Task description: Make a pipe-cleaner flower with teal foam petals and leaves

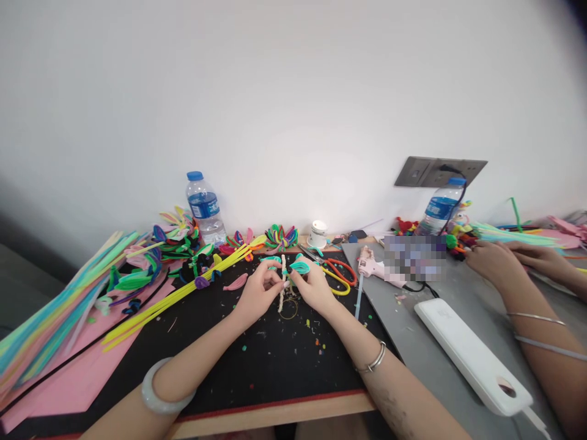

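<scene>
My left hand (257, 292) pinches a cream, fuzzy stem (283, 269) that looks like a wrapped pipe cleaner and stands nearly upright. Close beside it, my right hand (314, 289) is closed at a teal-green pipe-cleaner leaf (300, 267). The fingertips of both hands almost meet at the stem, and the joint between stem and leaf is partly hidden. Another teal piece (270, 263) shows behind my left fingers. Scissors with orange and yellow handles (338, 288) lie just right of my right hand. A pink petal (235, 282) rests left of my left hand.
Bundled pipe cleaners (59, 318) and yellow ones (183, 293) lie left. A water bottle (205, 211) and a white cup (317, 234) stand along the wall. Right are a pink glue gun (378, 269), a white power strip (472, 354) and another person's hands (498, 266). Scraps litter the black mat (275, 373).
</scene>
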Available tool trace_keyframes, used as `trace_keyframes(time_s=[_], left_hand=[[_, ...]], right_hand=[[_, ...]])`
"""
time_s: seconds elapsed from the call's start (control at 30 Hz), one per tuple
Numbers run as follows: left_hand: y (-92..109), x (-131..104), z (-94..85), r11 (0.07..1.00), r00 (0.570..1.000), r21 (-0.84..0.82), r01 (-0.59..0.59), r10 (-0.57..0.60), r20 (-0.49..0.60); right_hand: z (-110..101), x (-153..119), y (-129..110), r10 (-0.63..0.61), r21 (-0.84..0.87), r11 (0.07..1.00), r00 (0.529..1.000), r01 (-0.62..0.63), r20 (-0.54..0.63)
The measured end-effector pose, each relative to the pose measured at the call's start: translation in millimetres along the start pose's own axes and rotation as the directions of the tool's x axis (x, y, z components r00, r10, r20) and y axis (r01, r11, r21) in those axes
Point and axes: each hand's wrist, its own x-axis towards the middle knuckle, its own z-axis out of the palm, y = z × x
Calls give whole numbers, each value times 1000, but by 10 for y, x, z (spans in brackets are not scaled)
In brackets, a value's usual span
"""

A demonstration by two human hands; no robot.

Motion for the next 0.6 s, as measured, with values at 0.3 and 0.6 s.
trace_keyframes(time_s=[0.3, 0.6], left_hand=[[-11, -2, 2, 1000, 1000, 2, -8, 8, -10], [6, 0, -1, 1000, 1000, -1, -5, 5, 0]], right_hand=[[3, 3, 6, 2, -4, 1000, 1000, -2, -6], [4, 4, 7, -1, -13, 1000, 1000, 0, -6]])
